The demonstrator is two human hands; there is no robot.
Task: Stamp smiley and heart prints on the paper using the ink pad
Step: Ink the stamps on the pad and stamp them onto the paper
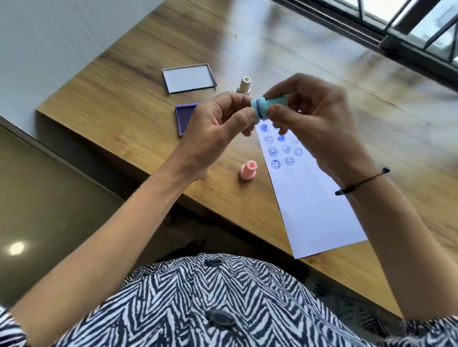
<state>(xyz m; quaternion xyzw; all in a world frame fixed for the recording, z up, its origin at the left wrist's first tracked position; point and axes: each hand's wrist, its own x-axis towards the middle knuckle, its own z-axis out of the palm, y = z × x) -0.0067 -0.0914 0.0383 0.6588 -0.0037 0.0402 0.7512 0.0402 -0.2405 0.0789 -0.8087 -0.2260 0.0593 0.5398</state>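
Both hands, left (220, 124) and right (306, 116), hold one teal stamp (265, 107) above the surface (149, 61). The paper (309, 205) shows blue smiley prints.

Likely home room: wooden table (153, 69) against plain wall (57, 28), window (419, 26) along far edge, glossy floor (33, 201).

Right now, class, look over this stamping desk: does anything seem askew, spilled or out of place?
Nothing is spilled or broken. The paper lies askew, its near corner hanging over the table edge. The ink pad sits open, its lid set apart. Both hands hold the blue stamp in the air.
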